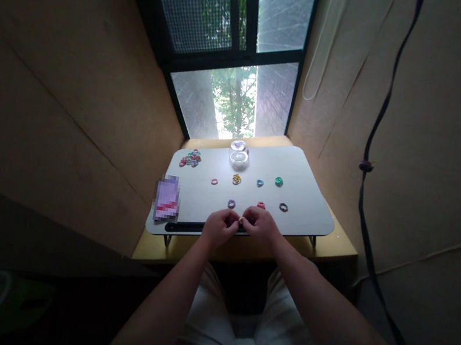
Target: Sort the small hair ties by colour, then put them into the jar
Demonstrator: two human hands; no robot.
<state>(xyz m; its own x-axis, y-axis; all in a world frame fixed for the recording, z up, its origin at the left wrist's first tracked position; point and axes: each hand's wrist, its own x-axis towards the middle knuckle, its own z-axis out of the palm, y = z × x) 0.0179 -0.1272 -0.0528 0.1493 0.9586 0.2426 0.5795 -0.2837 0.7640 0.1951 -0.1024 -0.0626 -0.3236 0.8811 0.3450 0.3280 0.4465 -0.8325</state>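
Pale trousers — beyond, left hand and right hand, fingers pinched on 1 yellowish band

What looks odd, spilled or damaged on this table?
Nothing looks clearly spilled or damaged. One oddity: the purple item at the left edge of the table shows as coarse blocks, unlike the piled rings beyond it, so I can't tell what it is.

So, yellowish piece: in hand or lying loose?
In hand: the yellowish piece shows between the left hand and right hand, at their fingers.
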